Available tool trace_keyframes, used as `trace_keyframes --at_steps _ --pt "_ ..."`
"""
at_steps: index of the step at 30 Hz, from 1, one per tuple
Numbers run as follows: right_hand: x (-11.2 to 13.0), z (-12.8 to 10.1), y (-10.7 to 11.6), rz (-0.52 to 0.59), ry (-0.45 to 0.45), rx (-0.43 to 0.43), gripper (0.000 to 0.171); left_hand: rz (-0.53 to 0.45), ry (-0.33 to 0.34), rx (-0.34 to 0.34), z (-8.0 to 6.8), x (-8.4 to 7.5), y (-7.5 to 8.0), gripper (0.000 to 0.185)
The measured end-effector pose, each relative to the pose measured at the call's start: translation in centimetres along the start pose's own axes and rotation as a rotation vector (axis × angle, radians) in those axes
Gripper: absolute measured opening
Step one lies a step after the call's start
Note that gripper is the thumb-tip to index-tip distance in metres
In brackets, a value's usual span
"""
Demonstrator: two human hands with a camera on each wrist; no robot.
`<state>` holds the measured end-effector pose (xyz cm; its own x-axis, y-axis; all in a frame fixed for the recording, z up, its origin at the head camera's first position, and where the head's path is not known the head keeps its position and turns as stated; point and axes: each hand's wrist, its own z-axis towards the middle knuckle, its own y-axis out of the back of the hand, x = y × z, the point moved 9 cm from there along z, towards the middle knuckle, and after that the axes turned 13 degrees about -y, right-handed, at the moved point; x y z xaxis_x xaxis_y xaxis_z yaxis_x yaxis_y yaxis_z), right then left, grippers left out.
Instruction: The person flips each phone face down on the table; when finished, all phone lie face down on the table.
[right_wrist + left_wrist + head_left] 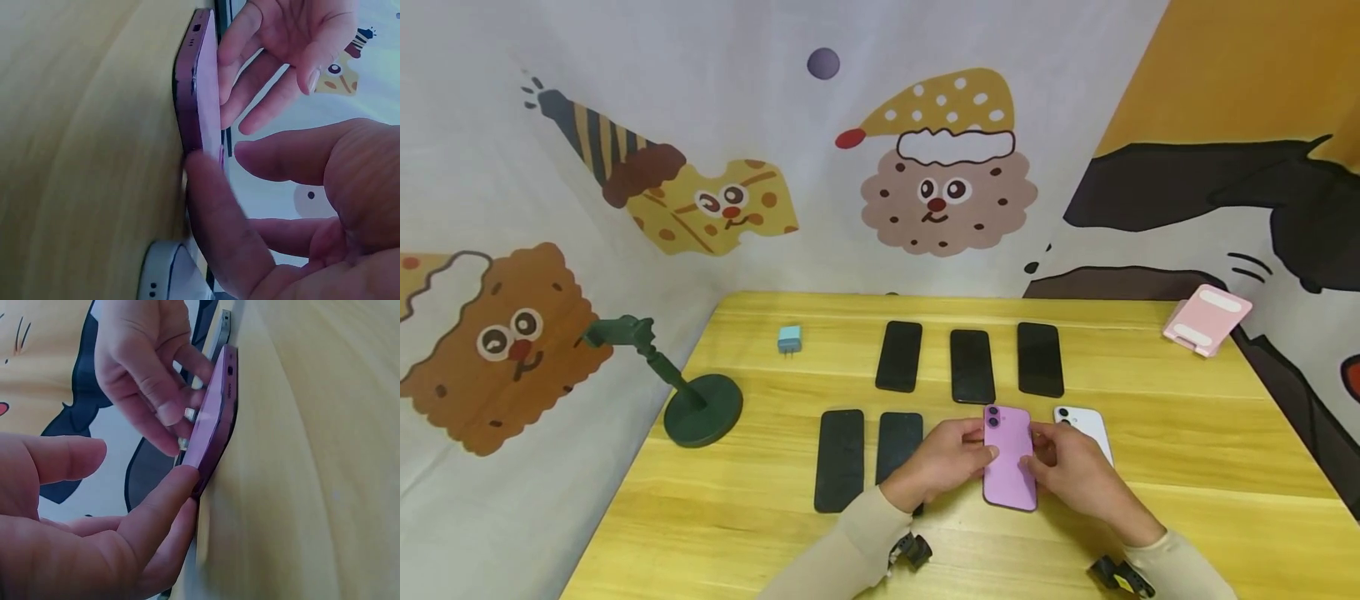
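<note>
A purple phone [1009, 457] lies back up on the yellow wooden table [1187, 433]. My left hand [973, 450] touches its left edge and my right hand [1043, 457] touches its right edge. In the left wrist view one straight finger of my left hand [156, 506] meets the near end of the purple phone [215, 415], while the fingertips of my right hand [165, 412] rest on its back. In the right wrist view a digit of my right hand [209, 187] presses the purple phone's [199, 94] edge, and the fingers of my left hand [262, 81] lie loosely extended against it.
A white phone [1086, 423] lies just right of the purple one, partly behind my right hand. Two black phones [840, 458] lie to the left and three more [972, 365] form a row behind. A green stand [700, 404], a blue charger [789, 339] and a pink holder [1207, 319] stand farther out.
</note>
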<state>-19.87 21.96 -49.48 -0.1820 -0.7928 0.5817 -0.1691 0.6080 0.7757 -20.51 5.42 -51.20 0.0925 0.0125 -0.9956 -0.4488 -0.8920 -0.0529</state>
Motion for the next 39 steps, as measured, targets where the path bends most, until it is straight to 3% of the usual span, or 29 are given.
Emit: trace_keyframes --at_steps 3,9,21,31,39 --pt "0.3 -0.1 0.4 -0.046 0.035 -0.041 0.057 -0.009 -0.005 0.002 0.1 -0.1 -0.1 0.054" --pt "0.2 0.0 0.6 0.011 0.023 -0.023 0.057 0.009 0.0 -0.013 0.3 -0.3 -0.1 0.058" --pt "0.4 0.0 1.0 0.008 0.015 -0.02 0.056 0.004 0.018 -0.018 0.1 -0.1 0.4 0.06" --pt "2.9 0.0 1.0 0.075 0.12 -0.081 0.051 0.183 -0.032 -0.029 -1.7 -0.7 4.0 0.056" --pt "5.1 0.4 -1.1 0.148 0.199 -0.058 0.043 0.203 -0.076 -0.084 -3.9 -1.0 7.1 0.052"
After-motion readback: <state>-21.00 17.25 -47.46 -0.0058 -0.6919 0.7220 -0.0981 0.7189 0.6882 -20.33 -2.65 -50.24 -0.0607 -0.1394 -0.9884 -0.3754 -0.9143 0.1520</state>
